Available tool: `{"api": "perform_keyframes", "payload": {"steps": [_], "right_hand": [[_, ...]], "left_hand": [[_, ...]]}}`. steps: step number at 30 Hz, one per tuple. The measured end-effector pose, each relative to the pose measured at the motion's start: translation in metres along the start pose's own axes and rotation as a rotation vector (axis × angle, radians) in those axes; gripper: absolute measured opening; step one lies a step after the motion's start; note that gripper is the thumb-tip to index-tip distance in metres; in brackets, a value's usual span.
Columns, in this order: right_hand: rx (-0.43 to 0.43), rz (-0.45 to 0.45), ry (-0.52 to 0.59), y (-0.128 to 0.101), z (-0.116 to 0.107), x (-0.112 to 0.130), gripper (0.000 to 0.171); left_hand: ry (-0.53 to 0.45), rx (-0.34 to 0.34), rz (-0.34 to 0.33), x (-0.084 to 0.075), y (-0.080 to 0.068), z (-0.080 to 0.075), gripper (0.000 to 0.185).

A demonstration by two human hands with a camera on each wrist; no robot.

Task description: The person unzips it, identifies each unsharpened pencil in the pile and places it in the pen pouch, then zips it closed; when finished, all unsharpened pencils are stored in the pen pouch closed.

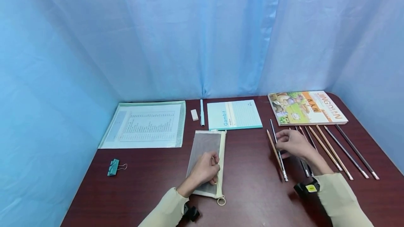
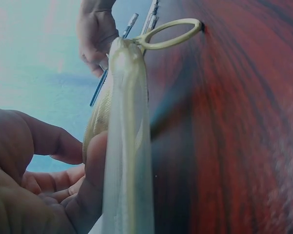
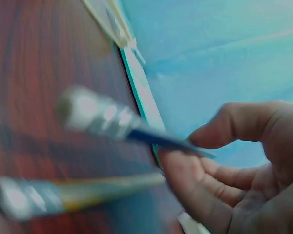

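Translucent mesh-cloth pouch lies on the glossy dark wood-grain table; wooden pencils have shiny metal ferrules.

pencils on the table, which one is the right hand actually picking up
The dark pencil second from the left of the row: the right hand pinches it, its silver end lifted in the right wrist view, while the tan pencil beside it lies flat.

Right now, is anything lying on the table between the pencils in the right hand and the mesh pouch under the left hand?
Nothing visible does. The right hand holds pencils, and only bare tabletop lies between them and the mesh zip pouch that the left hand grips.
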State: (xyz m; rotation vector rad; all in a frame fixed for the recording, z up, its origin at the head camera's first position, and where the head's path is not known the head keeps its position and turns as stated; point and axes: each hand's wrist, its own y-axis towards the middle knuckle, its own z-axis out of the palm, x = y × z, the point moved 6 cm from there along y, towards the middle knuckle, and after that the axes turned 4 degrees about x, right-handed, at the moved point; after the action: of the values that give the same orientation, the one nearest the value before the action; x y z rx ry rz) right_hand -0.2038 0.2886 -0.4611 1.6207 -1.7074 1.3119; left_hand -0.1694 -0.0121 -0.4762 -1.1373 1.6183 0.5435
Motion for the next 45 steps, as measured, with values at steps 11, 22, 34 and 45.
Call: {"api": "perform_keyframes", "payload": {"steps": [11, 22, 34, 45], "right_hand": [[0.262, -0.056, 0.434, 0.011, 0.065, 0.011, 0.058], [0.410, -0.063, 0.498, 0.016, 0.126, 0.028, 0.064], [0.271, -0.005, 0.525, 0.031, 0.152, 0.050, 0.061], [0.095, -0.026, 0.391, 0.028, 0.162, 0.059, 0.053]], "left_hand": [[0.004, -0.036, -0.010, -0.001, 0.000, -0.003, 0.011], [-0.035, -0.061, -0.019, -0.003, -0.001, -0.002, 0.011], [-0.080, -0.077, -0.031, -0.005, 0.000, -0.002, 0.010], [-0.081, -0.086, -0.012, -0.008, -0.002, -0.002, 0.010]]}}
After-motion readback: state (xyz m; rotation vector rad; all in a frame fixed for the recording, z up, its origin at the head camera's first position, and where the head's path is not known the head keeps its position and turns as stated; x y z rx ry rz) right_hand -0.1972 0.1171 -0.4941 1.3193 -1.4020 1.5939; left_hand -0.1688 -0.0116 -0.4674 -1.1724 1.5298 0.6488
